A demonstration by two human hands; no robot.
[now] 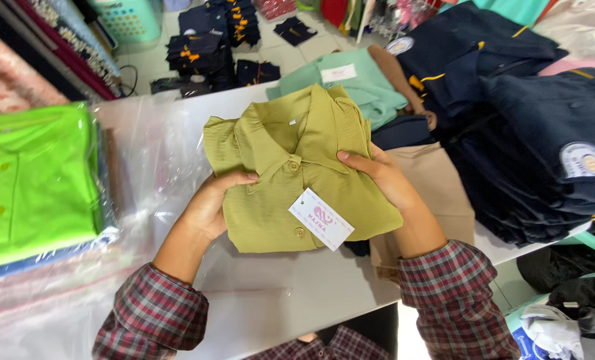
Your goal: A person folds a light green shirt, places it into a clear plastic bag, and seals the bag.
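You hold the folded olive shirt (pixel 297 170) over the tabletop (pixel 271 293), left hand (pixel 211 207) and right hand (pixel 377 173) each pinching a side; next calls for level support

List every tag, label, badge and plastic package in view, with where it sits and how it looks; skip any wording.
Hang tag: white rectangle with pink print, on the olive folded shirt held by both hands.
Neck label: small, white, inside the olive shirt's collar.
Paper label: white rectangle on the mint green shirt behind.
Round badge: white and yellow, on the navy garment stack, right.
Clear plastic bag: wraps the bright green shirts, left.
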